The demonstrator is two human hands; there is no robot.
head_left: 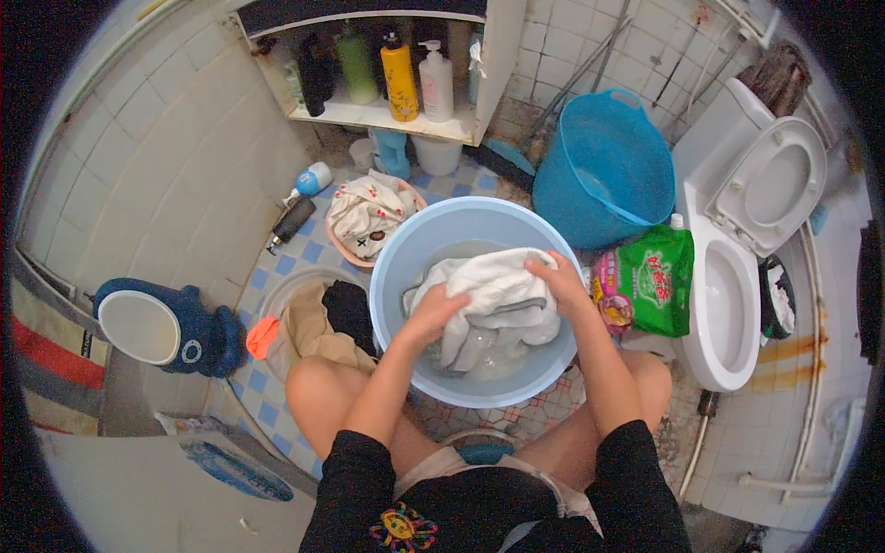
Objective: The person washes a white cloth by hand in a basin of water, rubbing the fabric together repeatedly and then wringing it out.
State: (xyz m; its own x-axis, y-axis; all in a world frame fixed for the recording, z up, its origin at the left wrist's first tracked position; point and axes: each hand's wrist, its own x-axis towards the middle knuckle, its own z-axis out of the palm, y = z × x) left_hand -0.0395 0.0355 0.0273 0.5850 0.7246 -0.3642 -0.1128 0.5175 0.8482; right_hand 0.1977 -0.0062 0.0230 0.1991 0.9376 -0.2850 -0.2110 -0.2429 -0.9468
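Between my knees stands a light blue basin (389, 361) with cloudy water in its lower part. A bunched white garment with a grey band (498, 293) is held over the basin, its lower folds reaching into the water. My left hand (435, 315) grips the garment's left side, fingers closed on the cloth. On the opposite side, my right hand (559, 282) is closed on its upper right edge, thumb on top. The folds hide some fingertips and the garment's exact kind.
Left of the basin sit a pink basin of printed clothes (371, 217) and a tub of beige and black clothes (313, 323). A tall blue bucket (604, 175), green detergent pouch (656, 281) and toilet (724, 313) stand right. Behind is a bottle shelf (383, 115).
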